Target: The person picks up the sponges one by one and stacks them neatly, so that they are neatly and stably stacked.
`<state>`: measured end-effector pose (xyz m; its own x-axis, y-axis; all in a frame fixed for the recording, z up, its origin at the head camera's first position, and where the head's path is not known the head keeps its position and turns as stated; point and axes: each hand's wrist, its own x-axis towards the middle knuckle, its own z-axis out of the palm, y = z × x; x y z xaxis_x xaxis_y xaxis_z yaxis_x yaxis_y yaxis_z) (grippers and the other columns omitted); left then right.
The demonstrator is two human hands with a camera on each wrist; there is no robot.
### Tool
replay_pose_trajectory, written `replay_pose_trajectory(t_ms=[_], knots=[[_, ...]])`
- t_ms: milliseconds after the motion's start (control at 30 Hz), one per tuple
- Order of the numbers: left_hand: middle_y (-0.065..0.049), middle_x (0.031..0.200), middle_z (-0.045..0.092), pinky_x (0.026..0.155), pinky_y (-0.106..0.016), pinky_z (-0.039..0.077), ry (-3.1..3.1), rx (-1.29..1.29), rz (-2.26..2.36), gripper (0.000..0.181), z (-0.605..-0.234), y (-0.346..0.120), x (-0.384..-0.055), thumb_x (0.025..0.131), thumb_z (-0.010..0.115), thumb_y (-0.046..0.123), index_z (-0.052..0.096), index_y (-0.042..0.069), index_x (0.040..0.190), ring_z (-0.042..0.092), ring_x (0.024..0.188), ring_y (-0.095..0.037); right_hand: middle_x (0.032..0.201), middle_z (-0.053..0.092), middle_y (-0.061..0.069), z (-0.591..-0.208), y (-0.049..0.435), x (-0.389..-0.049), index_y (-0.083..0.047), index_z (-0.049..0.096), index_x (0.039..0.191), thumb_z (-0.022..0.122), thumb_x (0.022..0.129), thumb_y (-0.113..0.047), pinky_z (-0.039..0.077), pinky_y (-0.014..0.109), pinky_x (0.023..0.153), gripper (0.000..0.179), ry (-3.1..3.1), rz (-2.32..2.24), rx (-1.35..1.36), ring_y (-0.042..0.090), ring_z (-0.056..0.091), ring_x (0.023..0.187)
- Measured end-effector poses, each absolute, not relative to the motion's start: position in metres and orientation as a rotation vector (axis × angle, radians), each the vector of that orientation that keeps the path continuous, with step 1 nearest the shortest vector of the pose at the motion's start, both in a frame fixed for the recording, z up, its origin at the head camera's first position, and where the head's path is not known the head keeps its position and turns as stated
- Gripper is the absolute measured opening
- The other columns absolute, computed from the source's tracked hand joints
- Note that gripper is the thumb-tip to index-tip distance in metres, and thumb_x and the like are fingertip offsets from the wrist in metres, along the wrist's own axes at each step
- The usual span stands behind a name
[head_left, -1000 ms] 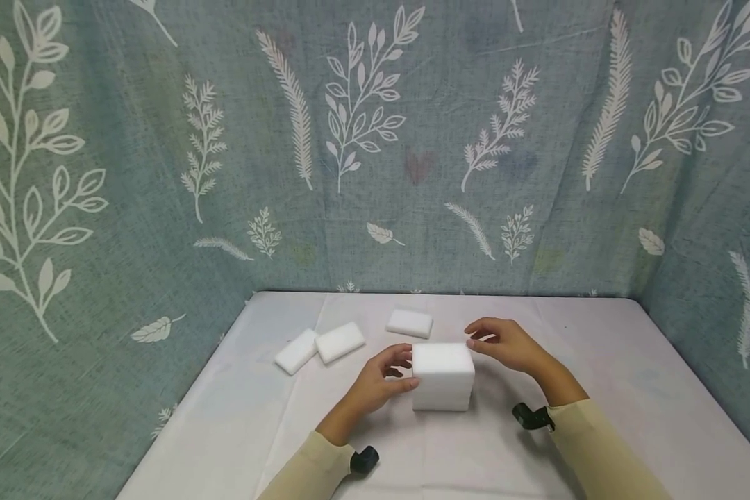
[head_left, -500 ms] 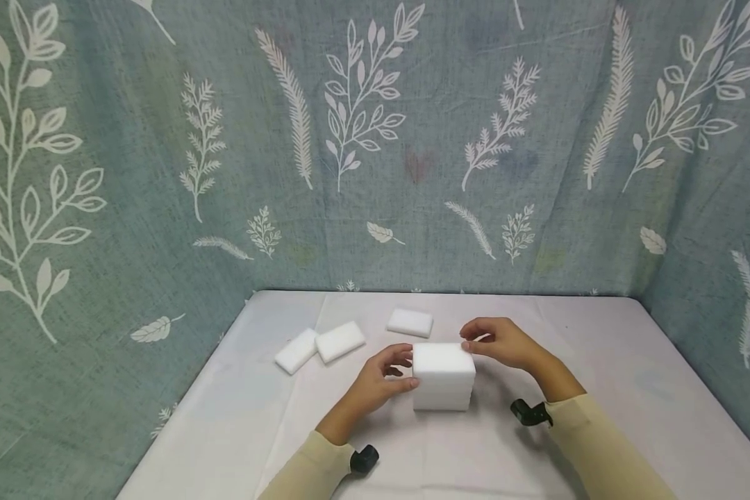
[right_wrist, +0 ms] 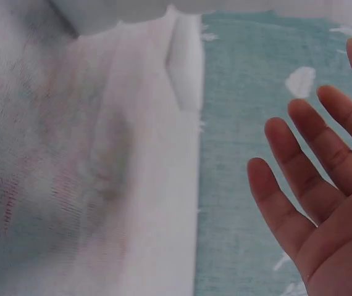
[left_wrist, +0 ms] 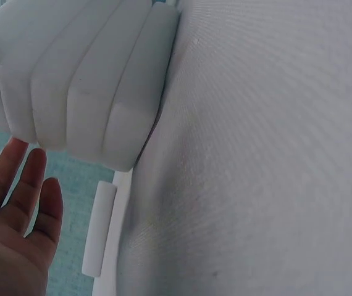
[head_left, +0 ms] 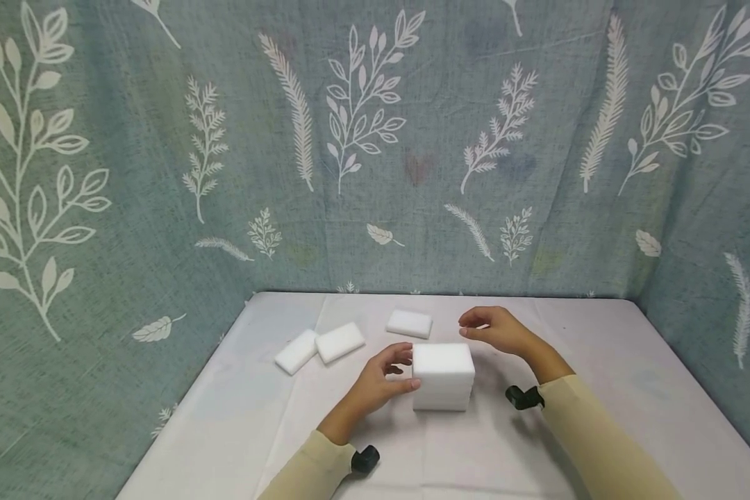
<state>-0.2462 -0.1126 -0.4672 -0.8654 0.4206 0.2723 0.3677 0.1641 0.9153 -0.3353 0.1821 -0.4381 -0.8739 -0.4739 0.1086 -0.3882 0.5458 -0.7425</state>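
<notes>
A stack of several white sponges [head_left: 444, 378] stands on the white table in the head view. My left hand [head_left: 378, 385] rests at its left side, thumb at the front face and fingers towards the back corner. In the left wrist view, fingers [left_wrist: 25, 191] with little bend touch or nearly touch the layered edge of the stack [left_wrist: 83, 86]. My right hand [head_left: 500, 330] hovers behind and right of the stack, apart from it, fingers loosely bent. The right wrist view shows that hand [right_wrist: 330, 179] holding nothing, with the stack's edge along the top.
Two loose sponges, one nearer the left [head_left: 296, 352] and one beside it [head_left: 339, 342], lie left of the stack, touching or nearly so. A third sponge [head_left: 409, 323] lies behind it. Patterned cloth [head_left: 375, 153] walls off the table's back and sides.
My right hand first moves slightly left to the stack's top right corner, then lifts away up and back. My left hand stays in place, and the stack has not visibly moved.
</notes>
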Motion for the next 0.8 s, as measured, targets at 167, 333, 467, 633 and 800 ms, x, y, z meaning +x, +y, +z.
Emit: replay_pose_trajectory(t_ms=[167, 333, 467, 633, 800], knots=[[-0.018, 0.122, 0.060, 0.093, -0.058, 0.042, 2.364, 0.783, 1.850, 0.060, -0.464, -0.110, -0.243, 0.084, 0.077, 0.011, 0.050, 0.003, 0.137, 0.053, 0.110, -0.046, 0.108, 0.066, -0.001, -0.454, 0.177, -0.353, -0.013, 0.068, 0.114, 0.070, 0.090, -0.035, 0.049, 0.046, 0.089, 0.033, 2.687, -1.189, -0.667, 0.022, 0.059, 0.107], [-0.017, 0.122, 0.061, 0.093, -0.060, 0.042, 2.352, 0.769, 1.853, 0.058, -0.468, -0.109, -0.244, 0.085, 0.077, 0.011, 0.051, 0.004, 0.136, 0.053, 0.111, -0.046, 0.107, 0.066, 0.002, -0.461, 0.173, -0.364, -0.007, 0.067, 0.117, 0.069, 0.091, -0.029, 0.049, 0.047, 0.088, 0.033, 2.738, -1.138, -0.643, 0.025, 0.060, 0.106], [-0.014, 0.121, 0.062, 0.093, -0.058, 0.043, 2.362, 0.746, 1.854, 0.057, -0.469, -0.109, -0.244, 0.084, 0.077, 0.012, 0.052, 0.005, 0.135, 0.055, 0.110, -0.041, 0.111, 0.066, 0.005, -0.462, 0.171, -0.371, -0.009, 0.067, 0.116, 0.069, 0.092, -0.032, 0.049, 0.047, 0.087, 0.033, 2.759, -1.092, -0.669, 0.025, 0.060, 0.105], [-0.003, 0.120, 0.063, 0.093, -0.050, 0.046, 2.403, 0.735, 1.837, 0.058, -0.491, -0.112, -0.258, 0.083, 0.080, 0.021, 0.054, 0.019, 0.135, 0.057, 0.109, -0.034, 0.111, 0.066, 0.005, -0.464, 0.165, -0.380, -0.009, 0.067, 0.117, 0.070, 0.091, -0.033, 0.050, 0.045, 0.086, 0.036, 2.769, -1.048, -0.719, 0.022, 0.061, 0.103], [0.000, 0.120, 0.063, 0.093, -0.046, 0.046, 2.400, 0.745, 1.843, 0.058, -0.498, -0.115, -0.263, 0.082, 0.080, 0.024, 0.054, 0.024, 0.134, 0.058, 0.111, -0.030, 0.113, 0.066, 0.008, -0.467, 0.156, -0.386, -0.005, 0.066, 0.118, 0.071, 0.090, -0.026, 0.049, 0.047, 0.088, 0.035, 2.783, -1.060, -0.723, 0.024, 0.061, 0.103]])
